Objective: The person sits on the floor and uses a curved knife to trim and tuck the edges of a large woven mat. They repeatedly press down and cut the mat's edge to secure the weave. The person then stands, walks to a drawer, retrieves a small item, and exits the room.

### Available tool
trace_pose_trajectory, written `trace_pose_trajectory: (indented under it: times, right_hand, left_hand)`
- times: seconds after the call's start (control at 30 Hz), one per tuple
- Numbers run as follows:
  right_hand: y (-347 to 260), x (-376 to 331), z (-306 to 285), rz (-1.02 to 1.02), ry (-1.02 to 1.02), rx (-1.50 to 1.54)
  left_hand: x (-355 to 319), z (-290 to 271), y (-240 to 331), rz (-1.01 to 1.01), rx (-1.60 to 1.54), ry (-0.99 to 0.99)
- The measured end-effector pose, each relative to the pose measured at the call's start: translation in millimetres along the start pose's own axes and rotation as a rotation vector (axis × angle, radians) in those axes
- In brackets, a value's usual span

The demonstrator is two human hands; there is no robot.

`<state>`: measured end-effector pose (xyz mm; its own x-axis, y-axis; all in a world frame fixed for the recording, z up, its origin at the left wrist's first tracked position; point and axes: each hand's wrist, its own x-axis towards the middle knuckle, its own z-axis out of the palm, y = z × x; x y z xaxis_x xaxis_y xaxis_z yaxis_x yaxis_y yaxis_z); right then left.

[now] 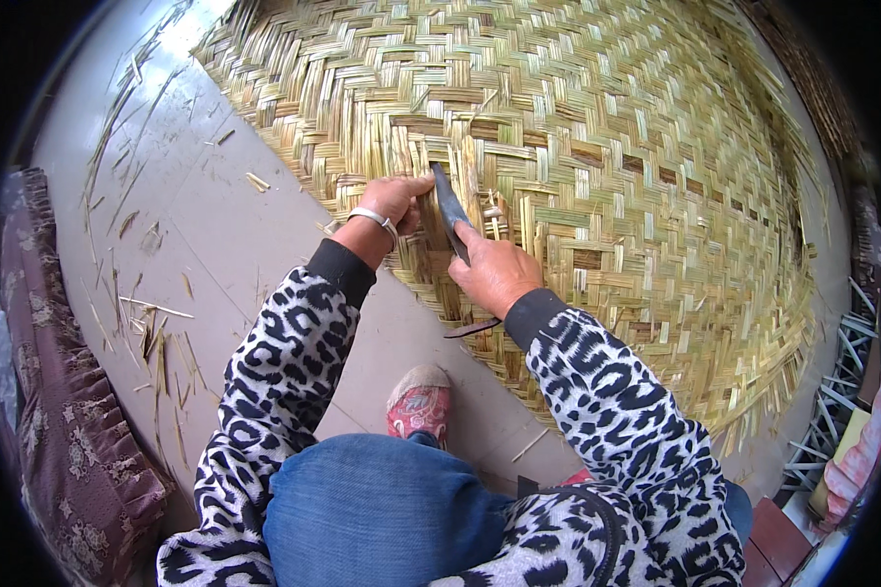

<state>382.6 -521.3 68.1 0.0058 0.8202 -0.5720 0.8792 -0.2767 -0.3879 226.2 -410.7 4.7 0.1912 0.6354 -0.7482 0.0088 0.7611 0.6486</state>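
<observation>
A large woven mat (617,176) of flat green and straw-coloured strips lies on the floor before me. At its near-left edge, my right hand (499,272) is closed round a narrow, dark, blade-like tool (447,201). The tool's tip touches the mat among upright loose strip ends (470,171); a dark curved end (473,329) shows below the hand. My left hand (392,203), with a pale bracelet (375,219) at the wrist, lies just left of the tip. Its fingers are curled down at the strips, and what they pinch is hidden.
Loose straw scraps (157,323) lie scattered over the grey floor (225,235) at left. A brown flowered cloth (78,421) hangs at the far left. My red-patterned shoe (421,403) stands close to the mat's edge. Metal rack bars (820,430) are at the right.
</observation>
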Motion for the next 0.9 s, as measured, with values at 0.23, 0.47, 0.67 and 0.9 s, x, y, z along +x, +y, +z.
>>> trace_pose_trajectory:
  times: [0.23, 0.47, 0.67, 0.9]
  right_hand:
    - [1, 1, -1, 0.012, -0.034, -0.033]
    - [2, -1, -1, 0.0, -0.028, -0.03]
    - [5, 1, 2, -0.015, 0.004, -0.026]
    - [7, 1, 1, -0.034, 0.005, -0.029]
  left_hand:
    - [-4, 2, -5, -0.16, 0.021, 0.045]
    - [26, 17, 2, -0.111, 0.161, 0.188]
    - [20, 6, 2, -0.076, 0.16, 0.108]
    - [6, 4, -18, -0.03, -0.07, 0.126]
